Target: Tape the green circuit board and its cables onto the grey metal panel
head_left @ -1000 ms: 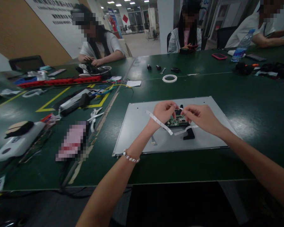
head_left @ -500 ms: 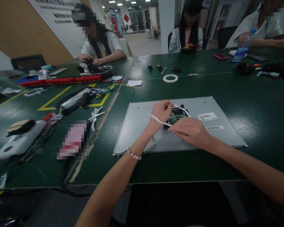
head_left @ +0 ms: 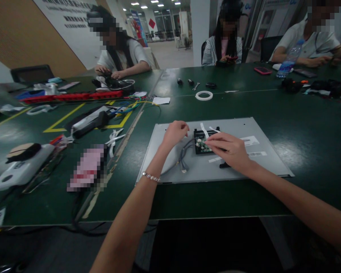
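A silver metal panel (head_left: 258, 163) lies on the green table, with a circuit board in a black frame (head_left: 199, 147) on it. My right hand (head_left: 230, 149) pinches a white strip (head_left: 204, 130) over the board. Left of the board, my left hand (head_left: 176, 132) hovers above the panel with its fingers curled; whether anything is between them is too small to tell. Grey cables (head_left: 182, 157) run from the board across the panel. A small black piece (head_left: 225, 165) lies partly under my right hand.
A white tape roll (head_left: 204, 95) is beyond the panel. To the left are a pink pixelated item (head_left: 88, 167), a white device (head_left: 22, 167) and white strips (head_left: 113, 142). Several people sit across the table, near a bottle (head_left: 290, 60).
My left hand has moved left, away from the board and the white strip. The strip now stands up from my right hand's fingertips, and the grey cables have come into view.
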Tool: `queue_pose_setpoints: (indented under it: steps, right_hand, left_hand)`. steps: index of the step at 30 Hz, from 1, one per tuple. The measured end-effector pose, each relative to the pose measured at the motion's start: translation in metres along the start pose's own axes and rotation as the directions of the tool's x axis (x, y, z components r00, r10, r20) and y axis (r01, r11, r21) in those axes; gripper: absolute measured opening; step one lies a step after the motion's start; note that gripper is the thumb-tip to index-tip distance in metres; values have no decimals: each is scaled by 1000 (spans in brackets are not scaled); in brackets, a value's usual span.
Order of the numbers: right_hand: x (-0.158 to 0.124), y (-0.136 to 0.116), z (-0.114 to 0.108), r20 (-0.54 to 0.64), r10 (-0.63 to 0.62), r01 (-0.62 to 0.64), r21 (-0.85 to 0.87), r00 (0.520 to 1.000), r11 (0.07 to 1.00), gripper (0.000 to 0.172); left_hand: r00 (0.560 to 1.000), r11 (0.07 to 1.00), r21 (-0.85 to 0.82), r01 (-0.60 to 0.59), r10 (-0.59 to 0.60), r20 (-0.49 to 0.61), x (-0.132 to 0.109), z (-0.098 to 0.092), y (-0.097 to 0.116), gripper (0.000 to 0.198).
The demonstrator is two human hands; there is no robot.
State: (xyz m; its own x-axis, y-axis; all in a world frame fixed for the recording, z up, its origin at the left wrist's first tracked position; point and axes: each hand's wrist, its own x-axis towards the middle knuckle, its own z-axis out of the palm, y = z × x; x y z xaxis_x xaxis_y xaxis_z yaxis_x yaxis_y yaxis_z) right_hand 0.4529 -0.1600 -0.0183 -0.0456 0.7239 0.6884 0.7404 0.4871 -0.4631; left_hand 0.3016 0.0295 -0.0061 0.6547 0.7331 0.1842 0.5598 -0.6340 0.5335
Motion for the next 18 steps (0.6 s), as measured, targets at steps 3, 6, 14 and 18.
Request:
queue_pose_setpoints:
  steps: [3,6,14,18]
  right_hand:
    - [4,0,3,-6,2,-2,-1,1000,1000,27]
    - [10,-4,9,47,-26,28,-35,999,999,30]
    - [16,-10,38,298,-104,168,-196,949,966,32]
    - [13,-6,48,347,-128,234,-282,929,930,28]
  left_hand:
    - [999,1000,-8,24,-24,-40,1,-6,-7,26]
    - [997,998,-41,40,-43,-68,1,-12,-9,27]
    - [990,993,-102,-63,76,122,-3,-24,-1,25]
    - [921,979,-175,-109,165,353,-8,-29,1,21]
